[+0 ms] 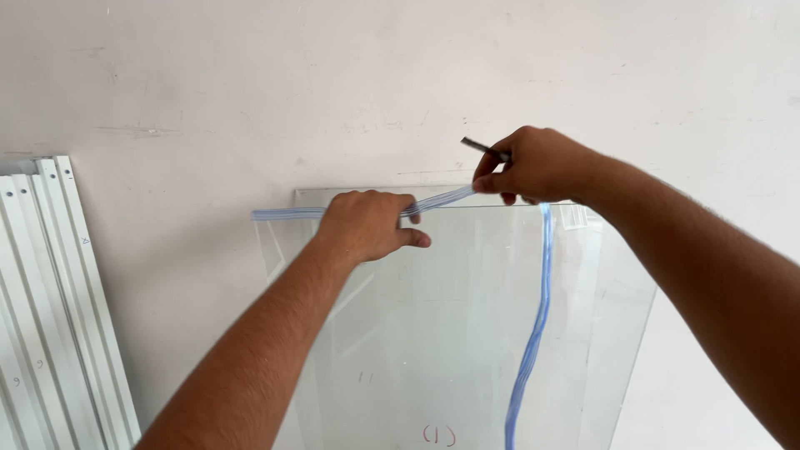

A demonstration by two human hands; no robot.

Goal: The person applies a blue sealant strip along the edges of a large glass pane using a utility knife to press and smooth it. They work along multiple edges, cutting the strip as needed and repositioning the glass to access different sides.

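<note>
Under left hand (367, 225) pressing blue strip (287, 214) onto glass pane (433, 333) edge; right hand (533, 165) pinching strip, apparently gripping a thin tool (479, 147); uneven pull could unseat strip.

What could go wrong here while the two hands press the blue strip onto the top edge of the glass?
The clear glass pane leans upright against the wall; pressure from the left hand might tip or slide it. The thin dark metal tool in the right hand could slip and chip the edge. The striped blue rubber strip hangs loose and may pull off.
</note>
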